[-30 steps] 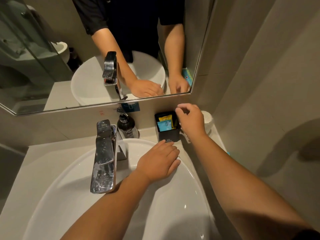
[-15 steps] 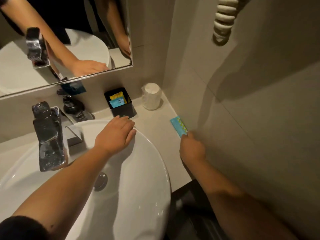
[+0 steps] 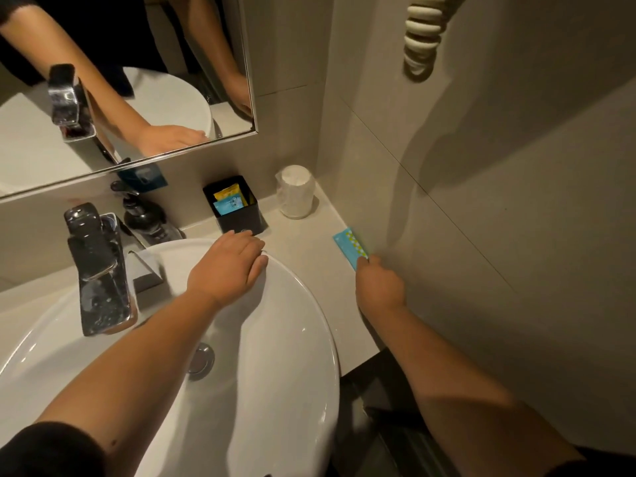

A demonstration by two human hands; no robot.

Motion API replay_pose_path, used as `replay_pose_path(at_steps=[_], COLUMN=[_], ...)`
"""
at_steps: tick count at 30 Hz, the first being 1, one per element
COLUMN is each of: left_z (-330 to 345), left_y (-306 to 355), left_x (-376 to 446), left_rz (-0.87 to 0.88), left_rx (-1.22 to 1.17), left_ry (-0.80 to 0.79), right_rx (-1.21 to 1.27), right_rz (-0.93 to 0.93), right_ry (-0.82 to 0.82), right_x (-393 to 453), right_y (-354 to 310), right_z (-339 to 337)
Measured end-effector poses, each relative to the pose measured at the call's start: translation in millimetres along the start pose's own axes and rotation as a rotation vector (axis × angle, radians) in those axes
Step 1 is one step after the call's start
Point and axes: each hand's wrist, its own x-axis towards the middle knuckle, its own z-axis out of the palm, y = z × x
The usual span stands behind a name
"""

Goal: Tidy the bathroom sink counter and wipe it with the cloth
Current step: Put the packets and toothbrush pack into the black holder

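Observation:
My right hand (image 3: 378,287) pinches the near end of a thin blue packet (image 3: 350,247) with a yellow pattern, which lies on the beige counter (image 3: 303,242) against the right wall. My left hand (image 3: 229,266) rests flat, fingers spread, on the back rim of the white sink basin (image 3: 275,373). Behind it stands a black square holder (image 3: 237,210) with blue and yellow sachets inside. A wrapped white cup (image 3: 296,192) stands in the back right corner. No cloth is in view.
A chrome tap (image 3: 99,270) reaches over the basin from the left. A dark soap dispenser (image 3: 144,215) stands behind it under the mirror (image 3: 120,80). A coiled cord (image 3: 425,32) hangs on the right wall. The counter ends near my right forearm.
My right hand left the cup beside the black holder and came down to the blue packet by the wall, closing on its end. The view swung right. My left hand stayed on the rim.

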Motion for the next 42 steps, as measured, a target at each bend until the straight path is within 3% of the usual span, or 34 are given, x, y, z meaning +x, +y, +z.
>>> replay_pose_path(at_steps=[11, 20, 23, 25, 30, 33, 37, 42], left_z=[-1, -2, -6, -7, -6, -5, -1, 5], left_y=[2, 1, 2, 2, 2, 0, -1, -4], left_x=[-1, -1, -1, -2, -1, 0, 2, 4], left_rz=[-0.008, -0.002, -0.007, -0.003, 0.005, 0.028, 0.072, 0.097], left_rx=[-0.011, -0.008, -0.001, -0.001, -0.038, -0.038, -0.013, 0.005], left_ry=[-0.003, 0.014, 0.008, 0.0, 0.015, 0.035, 0.091, 0.113], right_rx=[-0.006, 0.137, 0.326, 0.612, 1.219, 1.385, 1.404, 1.169], right_rz=[-0.024, 0.034, 0.027, 0.0, -0.27, -0.351, -0.381, -0.426], right_ry=[-0.056, 0.023, 0.068, 0.088, 0.102, 0.121, 0.073, 0.017], right_x=[13, 21, 27, 31, 55, 78, 101, 120], right_y=[-1, 2, -3, -18, -83, -123, -156, -169], right_z=[-8, -15, -44, -80, -158, -168, -145, -109])
